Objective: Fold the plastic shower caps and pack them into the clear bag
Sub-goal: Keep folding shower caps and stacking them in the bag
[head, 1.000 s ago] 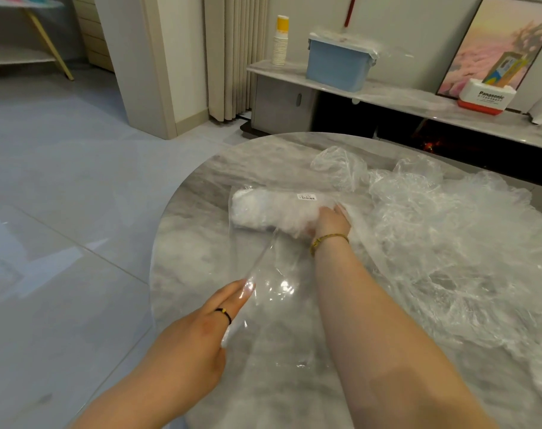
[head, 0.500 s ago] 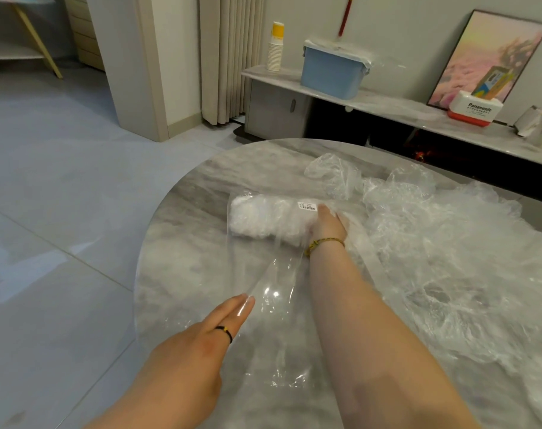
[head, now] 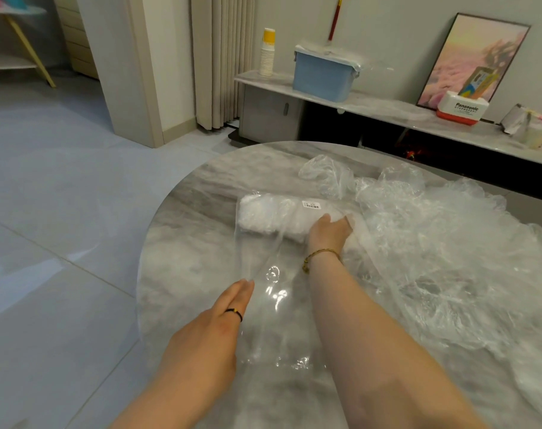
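At frame centre, on the marble tabletop [head: 186, 258], the clear bag [head: 272, 274] lies flat, mouth toward the lower edge. A white bundle of folded shower caps [head: 269, 216] sits inside at its far end, under a small barcode label [head: 311, 205]. Right hand [head: 330, 233] is inside the bag, cupped over the bundle's right end; gripping or only pressing, cannot tell. Left hand [head: 214, 329], fingers straight and together, rests on the bag's left edge. Loose shower caps [head: 449, 258] are heaped at frame right.
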A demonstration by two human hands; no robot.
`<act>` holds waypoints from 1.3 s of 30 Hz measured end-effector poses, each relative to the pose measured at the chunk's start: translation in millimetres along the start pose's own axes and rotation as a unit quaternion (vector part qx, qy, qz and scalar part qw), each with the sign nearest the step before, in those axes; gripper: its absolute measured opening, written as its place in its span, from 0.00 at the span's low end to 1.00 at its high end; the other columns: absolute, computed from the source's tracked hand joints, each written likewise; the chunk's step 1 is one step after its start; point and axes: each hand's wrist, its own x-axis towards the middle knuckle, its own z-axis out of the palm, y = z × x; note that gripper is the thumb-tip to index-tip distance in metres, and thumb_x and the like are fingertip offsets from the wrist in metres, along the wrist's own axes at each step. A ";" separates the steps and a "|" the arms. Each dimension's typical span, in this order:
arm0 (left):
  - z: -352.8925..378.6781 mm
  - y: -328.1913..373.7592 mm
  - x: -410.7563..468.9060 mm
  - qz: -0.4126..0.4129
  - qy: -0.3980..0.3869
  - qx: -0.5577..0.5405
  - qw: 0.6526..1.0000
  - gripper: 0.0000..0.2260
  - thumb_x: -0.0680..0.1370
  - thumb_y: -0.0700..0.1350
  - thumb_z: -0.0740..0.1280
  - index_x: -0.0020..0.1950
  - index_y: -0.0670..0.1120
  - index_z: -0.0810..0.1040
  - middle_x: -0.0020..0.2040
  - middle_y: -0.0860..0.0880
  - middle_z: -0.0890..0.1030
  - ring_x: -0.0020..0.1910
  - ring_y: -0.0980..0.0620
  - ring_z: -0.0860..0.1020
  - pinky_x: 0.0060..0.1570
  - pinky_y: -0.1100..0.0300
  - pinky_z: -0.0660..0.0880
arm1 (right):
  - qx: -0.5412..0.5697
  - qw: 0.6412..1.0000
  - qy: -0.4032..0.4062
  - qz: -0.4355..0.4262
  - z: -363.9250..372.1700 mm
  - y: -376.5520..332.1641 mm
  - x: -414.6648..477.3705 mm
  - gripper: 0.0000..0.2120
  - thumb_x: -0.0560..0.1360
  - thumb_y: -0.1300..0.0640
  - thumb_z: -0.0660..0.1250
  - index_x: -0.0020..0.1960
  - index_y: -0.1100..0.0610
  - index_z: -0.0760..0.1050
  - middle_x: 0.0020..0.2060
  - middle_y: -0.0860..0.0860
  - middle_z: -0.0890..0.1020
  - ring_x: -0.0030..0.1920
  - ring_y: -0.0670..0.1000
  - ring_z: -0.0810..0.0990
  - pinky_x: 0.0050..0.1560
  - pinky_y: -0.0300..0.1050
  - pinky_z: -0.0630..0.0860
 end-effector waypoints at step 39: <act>19.2 -40.3 20.4 -0.028 0.107 -0.103 0.989 0.31 0.76 0.33 0.61 0.76 0.47 0.52 0.76 0.55 0.48 0.71 0.52 0.62 0.63 0.63 0.62 | -0.524 0.821 -0.031 -0.224 -205.7 65.4 -30.8 0.13 0.79 0.61 0.54 0.53 0.61 0.77 0.49 0.55 0.80 0.52 0.53 0.75 0.50 0.44 0.71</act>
